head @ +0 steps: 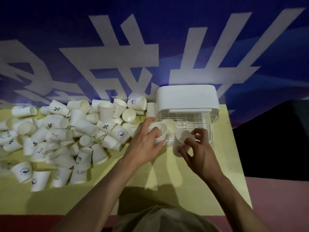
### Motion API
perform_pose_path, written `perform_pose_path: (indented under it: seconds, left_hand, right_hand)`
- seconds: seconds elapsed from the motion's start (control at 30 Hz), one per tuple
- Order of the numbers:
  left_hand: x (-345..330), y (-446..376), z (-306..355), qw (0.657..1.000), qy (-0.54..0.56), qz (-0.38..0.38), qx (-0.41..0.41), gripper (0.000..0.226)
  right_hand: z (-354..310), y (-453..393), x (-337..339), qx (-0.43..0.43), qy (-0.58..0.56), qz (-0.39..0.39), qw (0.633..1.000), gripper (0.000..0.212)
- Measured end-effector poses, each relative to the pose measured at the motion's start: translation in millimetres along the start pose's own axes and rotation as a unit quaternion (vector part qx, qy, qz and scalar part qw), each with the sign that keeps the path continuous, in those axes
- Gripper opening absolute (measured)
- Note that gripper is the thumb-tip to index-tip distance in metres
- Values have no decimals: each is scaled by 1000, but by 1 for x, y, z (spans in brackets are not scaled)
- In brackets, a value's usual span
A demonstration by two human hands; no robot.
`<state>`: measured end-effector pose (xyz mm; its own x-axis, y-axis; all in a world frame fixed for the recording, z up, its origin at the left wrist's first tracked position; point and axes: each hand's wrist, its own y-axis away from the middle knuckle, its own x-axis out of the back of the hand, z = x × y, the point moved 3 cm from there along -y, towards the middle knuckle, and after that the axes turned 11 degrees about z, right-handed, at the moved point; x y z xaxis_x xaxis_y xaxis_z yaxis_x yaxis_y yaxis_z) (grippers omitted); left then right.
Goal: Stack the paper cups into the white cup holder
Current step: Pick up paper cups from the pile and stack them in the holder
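Head view, left hand (145, 141) gripping paper cup (158, 131), right hand (199, 153) gripping another cup (180, 141) (both upright), white cup holder (187, 97) behind.

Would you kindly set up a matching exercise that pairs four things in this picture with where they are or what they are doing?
Things:
1. Left hand
2. Right hand
3. Cup pile
4. Cup holder

States:
A. lies scattered on the table's left part
B. stands at the table's far right, against the blue wall
C. grips a cup at the holder's front left
D. holds a tilted cup at the holder's front

Pairs: 1-C, 2-D, 3-A, 4-B
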<state>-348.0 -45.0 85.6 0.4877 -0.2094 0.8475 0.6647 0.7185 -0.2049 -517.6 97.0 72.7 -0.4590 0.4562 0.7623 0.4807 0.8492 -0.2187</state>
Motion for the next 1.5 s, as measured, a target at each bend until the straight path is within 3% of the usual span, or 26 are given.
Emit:
perform_pose_path:
  seconds: [0.13, 0.23, 0.37, 0.53, 0.8, 1.03, 1.13, 1.27, 1.5]
  left_hand:
    - [-18, -13, 18, 999, -24, -28, -1, 48]
    - [-27, -21, 27, 997, -58, -53, 0, 66]
    - [-39, -29, 32, 991, -112, -72, -1, 63]
    - [-48, -33, 34, 989, -131, -68, 0, 60]
    - [-49, -38, 40, 988, -145, -47, -22, 55]
    - [-65, -47, 42, 990, -136, -42, -11, 54]
    - [-79, -42, 36, 986, -149, -74, -4, 55]
    - [-101, -24, 20, 975, -135, -160, 73, 64]
    - [-100, -24, 9, 978, -113, -159, 81, 64]
  right_hand:
    - [10, 1, 15, 49, -27, 3, 998, 15]
    - [32, 6, 12, 31, -35, -27, 999, 17]
    - [53, 12, 7, 20, -38, -61, 997, 30]
    - [61, 12, 5, 31, -73, -72, 994, 29]
    - [65, 19, 3, -15, -64, -80, 995, 62]
    - [73, 30, 1, -20, -64, -88, 994, 63]
    - [80, 31, 0, -26, -66, -98, 993, 61]
    - [86, 31, -3, -17, -56, -114, 992, 61]
    - [88, 24, -7, -29, -50, -113, 992, 70]
